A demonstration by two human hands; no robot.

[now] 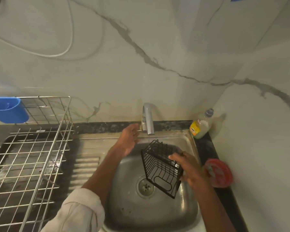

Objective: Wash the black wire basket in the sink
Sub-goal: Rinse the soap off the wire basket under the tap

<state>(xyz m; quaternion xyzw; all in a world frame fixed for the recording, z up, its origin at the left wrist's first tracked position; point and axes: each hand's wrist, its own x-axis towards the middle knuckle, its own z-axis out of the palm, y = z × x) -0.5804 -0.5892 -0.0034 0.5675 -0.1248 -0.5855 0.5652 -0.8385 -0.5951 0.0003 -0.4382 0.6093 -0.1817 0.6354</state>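
Right hand (189,169) grips black wire basket (161,168), tilted over sink (187,213). Left hand (129,139) apart, fingers loose, beside faucet (148,118).

A single wide-angle view is taken from the head, directed forward and steeply downward over the sink (157,213) at close range. The marble wall (157,47) behind is also taken in, its lines bent by the lens.
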